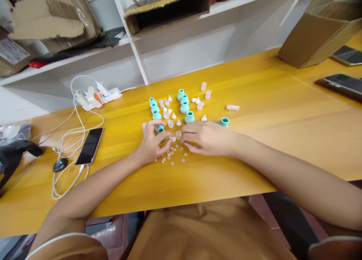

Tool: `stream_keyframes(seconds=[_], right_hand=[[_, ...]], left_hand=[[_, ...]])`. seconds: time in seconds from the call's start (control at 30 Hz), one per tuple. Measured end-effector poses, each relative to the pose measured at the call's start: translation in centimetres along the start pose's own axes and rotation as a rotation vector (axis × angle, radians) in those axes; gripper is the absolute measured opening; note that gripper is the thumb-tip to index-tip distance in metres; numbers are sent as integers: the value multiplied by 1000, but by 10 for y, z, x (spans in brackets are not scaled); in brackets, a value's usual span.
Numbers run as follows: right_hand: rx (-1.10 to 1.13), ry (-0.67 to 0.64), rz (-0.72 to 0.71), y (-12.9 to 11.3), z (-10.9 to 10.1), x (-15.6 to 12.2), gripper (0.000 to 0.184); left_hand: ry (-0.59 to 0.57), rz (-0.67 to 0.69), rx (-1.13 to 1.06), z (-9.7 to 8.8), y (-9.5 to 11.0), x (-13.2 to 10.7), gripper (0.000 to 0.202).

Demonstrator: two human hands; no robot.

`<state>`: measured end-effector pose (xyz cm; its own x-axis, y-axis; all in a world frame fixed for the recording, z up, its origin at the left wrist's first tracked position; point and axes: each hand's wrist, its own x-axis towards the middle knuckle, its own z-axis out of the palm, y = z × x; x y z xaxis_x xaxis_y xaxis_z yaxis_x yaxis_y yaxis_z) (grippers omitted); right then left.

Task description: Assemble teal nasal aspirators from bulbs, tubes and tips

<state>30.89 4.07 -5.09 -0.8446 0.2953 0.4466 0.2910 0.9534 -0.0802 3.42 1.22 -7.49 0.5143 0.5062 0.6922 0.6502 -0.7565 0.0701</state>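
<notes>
The left hand (152,145) seems to pinch a white piece (173,139); the right hand's (202,137) grip cannot be told. A brushing palm could sweep the nearby loose rings (183,160) over the counter's (203,180) front edge.

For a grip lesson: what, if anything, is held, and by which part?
The left hand seems to pinch a small white piece, exact place unclear; for the right hand, I cannot tell.

Rings (183,160) lie before the bulbs (184,108) on the table (260,82).
</notes>
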Motion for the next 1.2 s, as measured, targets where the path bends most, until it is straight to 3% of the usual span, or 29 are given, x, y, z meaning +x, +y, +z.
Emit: stream_keyframes(seconds=[0.2,0.4,0.67,0.77,0.93,1.2], right_hand=[[-94,-102,-103,-3,7,-2,26],[-130,-72,-116,-1,14,-2,30],[-64,-60,-110,-2,14,-1,22],[-37,15,-37,1,3,-1,16],[113,264,67,2,-13,0,11],[153,409,33,-12,0,7,8]], left_hand=[[107,117,-183,-2,2,2,16],[107,23,-338,-2,2,5,16],[101,53,-356,-5,4,4,16],[91,49,-371,-5,4,3,16],[91,24,-364,-4,2,2,13],[90,23,-358,-5,3,3,16]])
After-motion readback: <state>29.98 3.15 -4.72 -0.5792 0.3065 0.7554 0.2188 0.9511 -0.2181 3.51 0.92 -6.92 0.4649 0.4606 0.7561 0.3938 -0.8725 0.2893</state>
